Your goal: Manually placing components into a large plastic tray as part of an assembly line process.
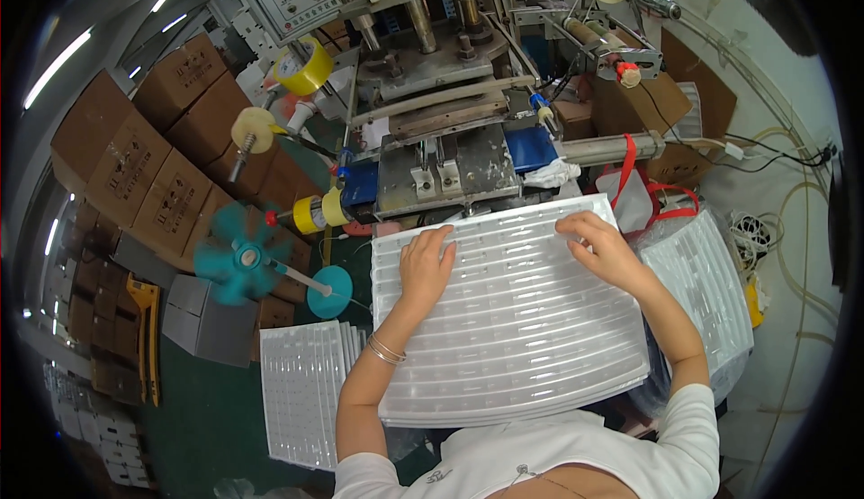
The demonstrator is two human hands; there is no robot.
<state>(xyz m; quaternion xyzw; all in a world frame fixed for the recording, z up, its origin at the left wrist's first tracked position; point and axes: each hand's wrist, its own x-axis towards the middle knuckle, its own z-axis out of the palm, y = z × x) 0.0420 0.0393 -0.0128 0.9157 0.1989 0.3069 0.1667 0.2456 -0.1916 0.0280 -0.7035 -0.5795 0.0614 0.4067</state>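
The left hand is lying nearly flat, visibly gripping nothing, on the white ribbed tray stack before the press, while the right hand is resting half curled, seemingly empty, near the far right corner, light, even pressure probably best keeping edges aligned

Trays are touched near the far edge by the left hand and right hand; a press is set beyond.
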